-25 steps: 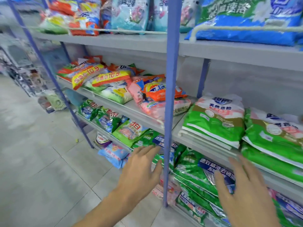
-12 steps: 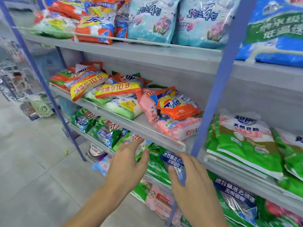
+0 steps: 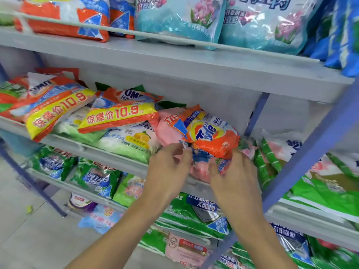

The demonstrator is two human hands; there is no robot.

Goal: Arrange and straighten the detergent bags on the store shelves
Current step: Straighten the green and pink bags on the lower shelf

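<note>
Centre frame: left hand [image 3: 170,167] and right hand [image 3: 234,173], close together, pinch the front edge of the pink bag [image 3: 168,131] beneath the skewed orange bag [image 3: 210,133], likely to square the stack.

The orange bag [image 3: 211,134] is glossy plastic film, creased and catching light. The pink bag [image 3: 165,131] under it is thinner film with a duller sheen, crumpled at its near edge. To the left, the yellow-banded bags [image 3: 116,117] are shiny, wrinkled film. The teal bags [image 3: 174,22] above are glossy plastic, partly see-through. At right, the green bags [image 3: 320,191] look smooth and slick. The shelves [image 3: 174,61] are matt grey, material unclear. The blue upright [image 3: 312,152] is smooth and painted. The floor [image 3: 29,239] is pale matt tile.
</note>
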